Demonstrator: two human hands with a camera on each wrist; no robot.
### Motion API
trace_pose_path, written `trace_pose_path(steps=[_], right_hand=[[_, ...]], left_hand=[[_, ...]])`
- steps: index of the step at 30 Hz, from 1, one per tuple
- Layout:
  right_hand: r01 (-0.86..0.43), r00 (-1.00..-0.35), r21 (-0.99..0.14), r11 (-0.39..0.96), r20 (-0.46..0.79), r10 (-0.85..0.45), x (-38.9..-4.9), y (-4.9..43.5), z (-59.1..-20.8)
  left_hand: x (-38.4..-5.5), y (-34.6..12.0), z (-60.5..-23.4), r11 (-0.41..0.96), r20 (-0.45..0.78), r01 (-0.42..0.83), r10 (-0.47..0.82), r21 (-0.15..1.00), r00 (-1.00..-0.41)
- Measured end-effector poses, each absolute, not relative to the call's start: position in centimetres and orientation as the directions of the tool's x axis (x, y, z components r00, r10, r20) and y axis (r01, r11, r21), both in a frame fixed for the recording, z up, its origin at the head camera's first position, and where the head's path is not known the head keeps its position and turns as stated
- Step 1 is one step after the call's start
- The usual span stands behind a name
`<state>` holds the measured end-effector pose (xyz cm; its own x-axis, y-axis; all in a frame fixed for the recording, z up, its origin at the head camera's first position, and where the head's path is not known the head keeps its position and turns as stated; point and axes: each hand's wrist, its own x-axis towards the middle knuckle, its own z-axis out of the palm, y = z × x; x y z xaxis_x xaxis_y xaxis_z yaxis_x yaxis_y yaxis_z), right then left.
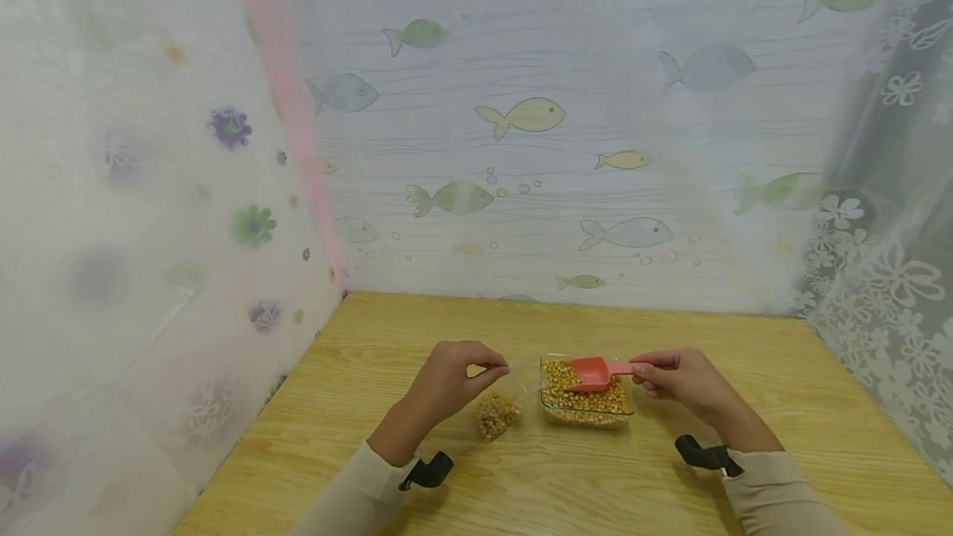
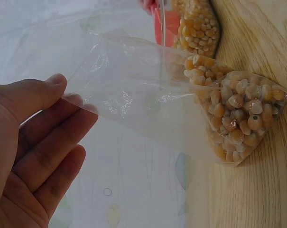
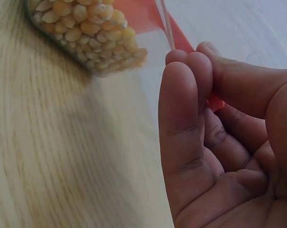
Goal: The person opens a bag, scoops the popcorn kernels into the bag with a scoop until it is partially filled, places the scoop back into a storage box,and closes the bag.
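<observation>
My left hand [image 1: 456, 375] pinches the top edge of a clear plastic bag [image 2: 134, 95] between thumb and fingertips. Corn kernels [image 2: 243, 114] fill the bottom of the bag, which rests on the table left of a glass container [image 1: 588, 418]. More yellow kernels [image 1: 562, 375] lie inside that container. My right hand [image 1: 681, 379] holds a pink-red scoop [image 1: 591, 374] by its handle, thumb against curled fingers. The scoop's bowl sits over the kernels in the container, and the handle crosses the right rim. In the right wrist view the fingers hide most of the handle.
The wood-grain table [image 1: 417, 329] extends around the bag and container. Behind it hangs a fish-printed curtain [image 1: 521, 213], with a flowered sheet [image 1: 246, 222] on the left and a lace-patterned curtain [image 1: 893, 271] on the right. A black wrist mount [image 1: 428, 471] sits at the left sleeve.
</observation>
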<state>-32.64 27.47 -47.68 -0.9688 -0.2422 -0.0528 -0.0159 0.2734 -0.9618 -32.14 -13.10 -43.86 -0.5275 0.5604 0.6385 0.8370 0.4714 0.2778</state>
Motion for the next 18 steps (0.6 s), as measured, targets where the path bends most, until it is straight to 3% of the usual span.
trace_pose_path(steps=[18], right_hand=[[-0.037,-0.965,-0.977,0.208,-0.019,-0.261,-32.68,27.71,-48.70]], left_hand=[[-32.02,-13.03,-43.81,0.481,0.640,0.834,0.558,0.270,-0.529]])
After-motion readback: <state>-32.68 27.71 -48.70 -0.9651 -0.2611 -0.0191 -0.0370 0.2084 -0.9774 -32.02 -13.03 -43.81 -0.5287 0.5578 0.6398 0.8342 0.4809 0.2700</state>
